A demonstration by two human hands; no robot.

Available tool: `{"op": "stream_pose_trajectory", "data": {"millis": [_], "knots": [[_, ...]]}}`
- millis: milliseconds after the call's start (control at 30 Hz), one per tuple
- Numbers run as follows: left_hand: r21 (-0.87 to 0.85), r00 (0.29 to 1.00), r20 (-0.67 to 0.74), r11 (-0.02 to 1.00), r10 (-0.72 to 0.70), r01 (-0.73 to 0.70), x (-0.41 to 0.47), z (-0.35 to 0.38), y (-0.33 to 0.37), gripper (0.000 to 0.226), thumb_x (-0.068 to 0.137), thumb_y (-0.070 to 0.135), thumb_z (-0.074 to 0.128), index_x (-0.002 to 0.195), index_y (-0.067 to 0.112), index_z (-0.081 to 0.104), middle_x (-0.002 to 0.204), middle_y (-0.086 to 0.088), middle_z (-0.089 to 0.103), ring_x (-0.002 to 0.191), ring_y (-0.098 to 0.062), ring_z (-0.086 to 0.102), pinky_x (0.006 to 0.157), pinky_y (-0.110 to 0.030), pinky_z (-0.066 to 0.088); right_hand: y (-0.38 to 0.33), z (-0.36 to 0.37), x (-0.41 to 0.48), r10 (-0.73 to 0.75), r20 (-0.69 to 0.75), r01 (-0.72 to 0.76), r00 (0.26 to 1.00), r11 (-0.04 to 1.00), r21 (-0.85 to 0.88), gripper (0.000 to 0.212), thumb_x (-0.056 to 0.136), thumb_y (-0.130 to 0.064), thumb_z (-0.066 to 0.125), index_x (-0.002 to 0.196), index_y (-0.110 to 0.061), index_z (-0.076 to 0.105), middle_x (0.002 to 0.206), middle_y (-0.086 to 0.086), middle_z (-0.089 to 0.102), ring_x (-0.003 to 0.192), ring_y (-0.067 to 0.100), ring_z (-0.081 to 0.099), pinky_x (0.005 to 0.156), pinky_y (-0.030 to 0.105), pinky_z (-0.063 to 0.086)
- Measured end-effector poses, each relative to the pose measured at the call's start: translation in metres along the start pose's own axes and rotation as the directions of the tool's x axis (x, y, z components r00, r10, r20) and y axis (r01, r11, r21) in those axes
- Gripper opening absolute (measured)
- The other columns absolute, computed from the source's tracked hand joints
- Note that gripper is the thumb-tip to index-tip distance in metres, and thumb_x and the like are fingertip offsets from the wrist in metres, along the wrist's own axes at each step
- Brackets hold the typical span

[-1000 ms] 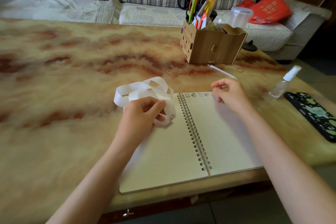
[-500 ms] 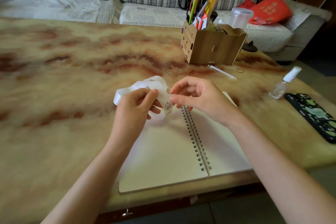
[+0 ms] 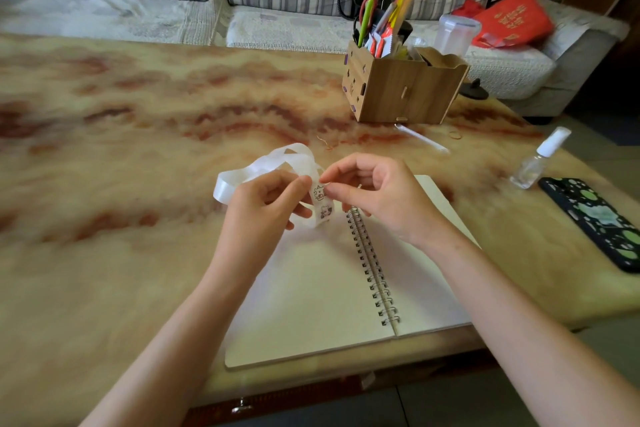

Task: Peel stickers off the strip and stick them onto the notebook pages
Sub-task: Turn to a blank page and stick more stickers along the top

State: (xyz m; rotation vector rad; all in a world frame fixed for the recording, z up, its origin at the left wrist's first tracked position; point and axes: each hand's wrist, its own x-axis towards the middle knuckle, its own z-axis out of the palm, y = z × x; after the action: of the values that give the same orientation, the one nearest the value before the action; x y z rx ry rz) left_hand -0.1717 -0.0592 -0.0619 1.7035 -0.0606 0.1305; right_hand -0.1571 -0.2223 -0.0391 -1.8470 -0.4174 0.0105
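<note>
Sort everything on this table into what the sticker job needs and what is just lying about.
For the job:
sticker strip, held by the left hand
right hand, pinching at the strip
open notebook

Lying about:
wooden organiser
spray bottle
patterned phone case
white stick
rubber band

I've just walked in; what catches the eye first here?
Two hands meet above an open spiral notebook at the near edge of the marbled table. The left hand holds a looping white sticker strip, and the right hand pinches its edge beside a cartoon sticker. Behind them to the right stands a wooden organizer box stuffed with stationery.
</note>
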Motion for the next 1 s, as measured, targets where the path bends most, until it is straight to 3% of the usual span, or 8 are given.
{"op": "stream_pose_trajectory", "data": {"millis": [133,233,467,767,833,1000], "knots": [[0.003,1.000,0.006,1.000,0.003,-0.003,0.0007,-0.0004,-0.0005,0.018,0.091,0.022,0.058,0.082,0.012,0.070,0.071,0.005,0.070,0.063,-0.004,0.065,0.053,-0.014,0.045,0.0056,-0.0001,0.0016,-0.017,-0.010,0.017,1.000,0.999,-0.031,0.019,0.084,-0.003,0.069,0.084,-0.022,0.069,0.078,-0.003,0.069,0.074,0.017,0.060,0.063,0.022,0.050],[0.009,1.000,0.000,1.000,0.010,-0.010,0.0010,0.0000,-0.0010,0.018,0.091,0.023,0.059,0.082,0.012,0.070,0.069,0.007,0.070,0.063,-0.004,0.065,0.053,-0.014,0.045,0.0075,0.0004,0.0027,-0.026,-0.021,0.024,0.999,0.998,-0.066,0.021,0.083,-0.005,0.070,0.082,-0.025,0.069,0.076,-0.006,0.069,0.076,0.021,0.060,0.068,0.031,0.049],[0.030,1.000,-0.013,0.999,0.028,-0.027,0.0006,0.0015,-0.0023,0.017,0.091,0.023,0.059,0.081,0.014,0.070,0.067,0.013,0.070,0.061,-0.001,0.064,0.053,-0.013,0.045,0.0080,0.0004,0.0025,-0.032,-0.022,0.030,0.999,0.993,-0.117,0.016,0.082,-0.008,0.072,0.080,-0.023,0.068,0.078,-0.010,0.067,0.074,0.011,0.057,0.062,0.010,0.039],[0.049,1.000,-0.024,0.999,0.018,-0.016,0.0000,0.0036,-0.0043,0.018,0.091,0.022,0.060,0.080,0.012,0.070,0.070,0.005,0.070,0.061,-0.001,0.064,0.052,-0.012,0.044,0.0098,-0.0022,0.0012,0.011,-0.030,-0.016,0.999,0.986,-0.165,0.005,0.080,-0.016,0.075,0.084,-0.015,0.071,0.075,-0.008,0.062,0.056,-0.002,0.046,0.058,0.010,0.034],[0.051,1.000,-0.026,0.999,0.007,-0.006,0.0001,0.0037,-0.0048,0.018,0.091,0.022,0.059,0.079,0.012,0.070,0.069,0.005,0.070,0.061,-0.001,0.064,0.051,-0.012,0.044,0.0097,-0.0023,0.0007,-0.006,-0.014,0.004,1.000,0.983,-0.182,0.005,0.081,-0.016,0.074,0.081,-0.017,0.070,0.076,-0.012,0.060,0.061,-0.001,0.047,0.061,0.011,0.034],[0.068,1.000,-0.021,0.998,-0.016,0.017,0.0004,0.0037,-0.0056,0.020,0.091,0.022,0.058,0.077,0.013,0.069,0.063,0.012,0.069,0.060,0.000,0.064,0.051,-0.011,0.044,0.0077,-0.0053,0.0016,-0.037,0.014,0.039,0.999,0.983,-0.178,0.013,0.081,-0.017,0.074,0.076,-0.026,0.065,0.093,-0.003,0.060,0.077,0.006,0.050,0.071,0.013,0.037]]}}
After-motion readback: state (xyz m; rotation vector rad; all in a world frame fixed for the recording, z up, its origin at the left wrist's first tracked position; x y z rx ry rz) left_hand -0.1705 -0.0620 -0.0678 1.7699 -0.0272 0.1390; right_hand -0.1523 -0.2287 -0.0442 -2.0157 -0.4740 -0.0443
